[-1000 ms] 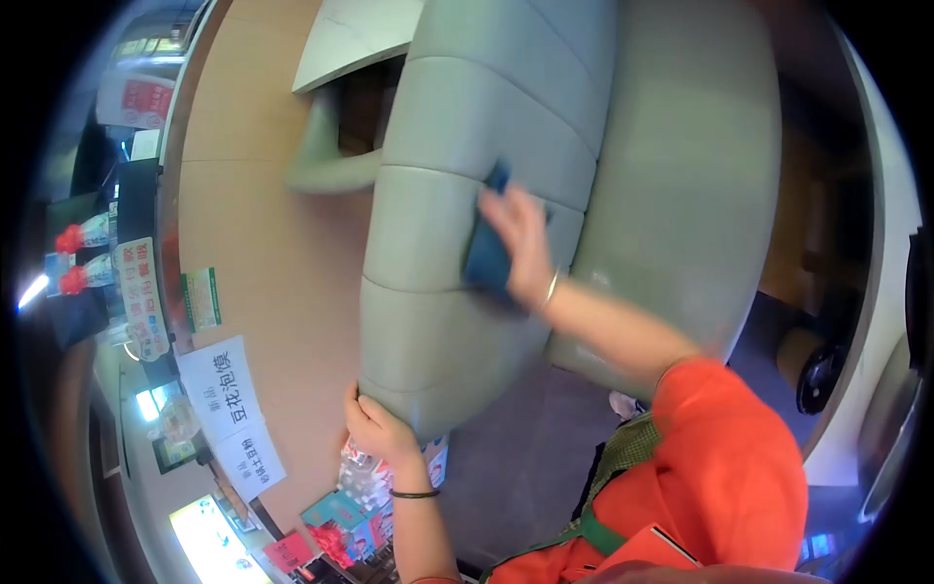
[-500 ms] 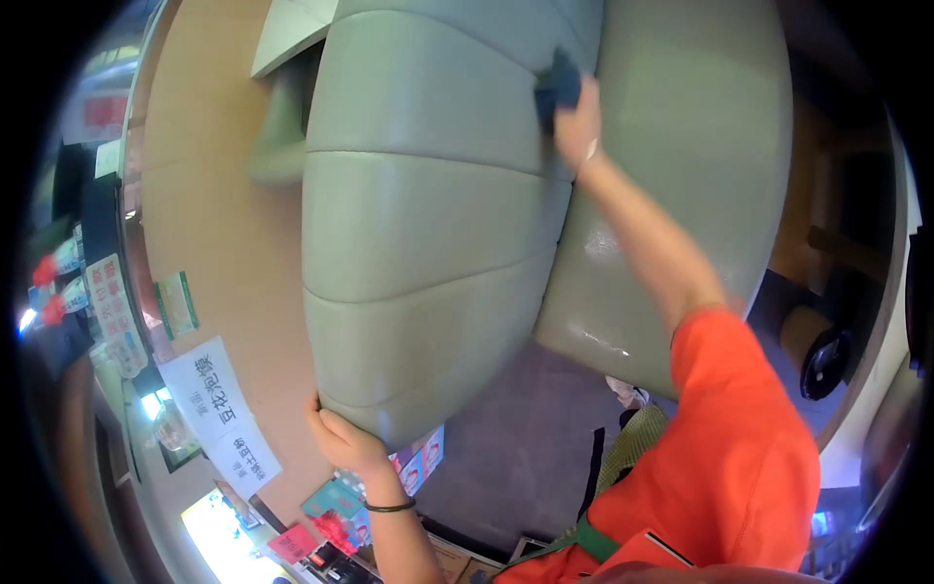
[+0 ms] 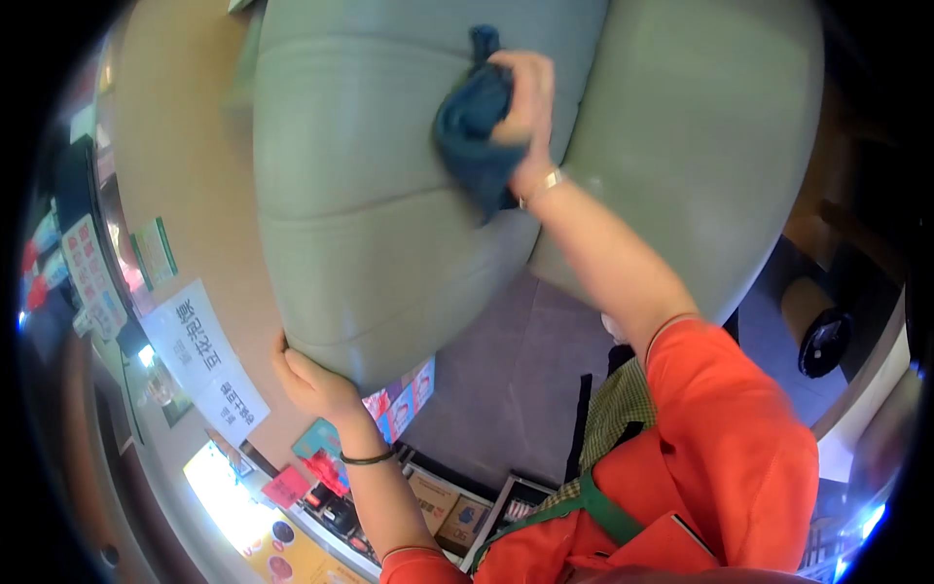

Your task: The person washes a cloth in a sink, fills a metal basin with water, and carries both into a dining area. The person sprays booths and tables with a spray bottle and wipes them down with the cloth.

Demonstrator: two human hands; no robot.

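A dark blue cloth (image 3: 477,122) is bunched in my right hand (image 3: 530,112), pressed against the front of a grey-green padded seat backrest (image 3: 370,263). Part of the cloth hangs loose below my fingers. My left hand (image 3: 316,384) grips the near end of that backrest at its outer edge; some of its fingers are hidden behind the padding. To the right of the backrest runs the matching seat cushion (image 3: 691,146), below my right forearm.
A tan wall panel (image 3: 195,127) stands left of the backrest, with a white paper sign (image 3: 204,355) on it. Boxes (image 3: 448,511) sit at the bottom near my left arm. Grey floor (image 3: 496,389) shows beyond the bench end. A black round object (image 3: 825,343) is at the right.
My right hand has moved with the cloth down along the backrest, nearer to me and leftward. My left hand stays at the backrest's end while the view has shifted.
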